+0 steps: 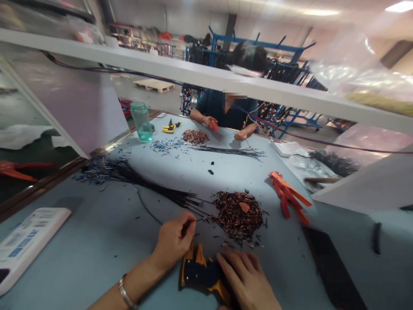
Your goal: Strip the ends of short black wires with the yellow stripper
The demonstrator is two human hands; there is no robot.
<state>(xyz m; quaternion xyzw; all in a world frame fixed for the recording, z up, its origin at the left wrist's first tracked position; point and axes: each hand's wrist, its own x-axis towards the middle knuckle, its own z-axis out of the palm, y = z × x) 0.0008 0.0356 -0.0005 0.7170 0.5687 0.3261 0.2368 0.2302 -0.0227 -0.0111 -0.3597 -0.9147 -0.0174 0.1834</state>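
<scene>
Near the desk's front edge, the left hand point(174, 241) pinches a thin black wire point(151, 213) running back-left, while the right hand point(248, 277) grips the yellow-handled stripper point(200, 273) just beside it.

Table top point(106, 232) showing pale blue-grey. Wire stripper point(201, 275) under right hand point(248, 280) showing black body with orange-yellow trim. Left hand point(174, 241) pinching thin black wire point(151, 213); silver bracelet point(126, 295) glinting on that wrist. Scrap pile point(237, 215) mixing copper, orange and black bits. Wire bundle point(129, 176) running black with blue ends. Pliers point(288, 196) lying orange-red. Bottle point(142, 122) glowing translucent teal. Card point(29, 237) showing white with blue print. Rack point(258, 47) standing blue. Co-worker's shirt point(213, 107) appearing dark teal.
</scene>
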